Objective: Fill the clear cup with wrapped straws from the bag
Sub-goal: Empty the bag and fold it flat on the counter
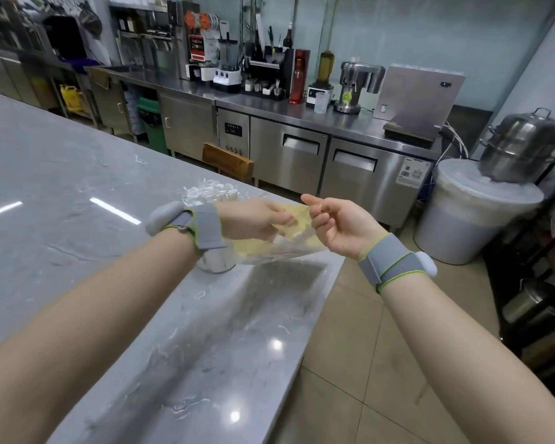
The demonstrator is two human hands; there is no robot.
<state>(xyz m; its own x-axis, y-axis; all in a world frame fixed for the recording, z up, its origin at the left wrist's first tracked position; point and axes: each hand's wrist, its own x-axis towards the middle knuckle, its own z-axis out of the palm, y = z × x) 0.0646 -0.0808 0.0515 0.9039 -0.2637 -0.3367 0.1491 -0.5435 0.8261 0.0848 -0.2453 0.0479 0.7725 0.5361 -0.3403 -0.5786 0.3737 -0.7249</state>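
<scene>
A clear plastic bag point(279, 248) with a yellowish tint hangs above the counter's far right corner, with white wrapped straws inside. My left hand point(253, 219) pinches the bag's top edge from the left. My right hand point(337, 225) pinches the same edge from the right, so the mouth is stretched between them. The clear cup point(215, 262) stands on the counter right under my left wrist, mostly hidden by it. White wrapped straws point(210, 192) stick up out of it behind my wrist.
The grey marble counter point(77, 193) runs from the left to a corner near the cup, with tiled floor to its right. A white lidded bucket point(474, 216) with a steel pot on it stands at the right. Steel cabinets with appliances line the back wall.
</scene>
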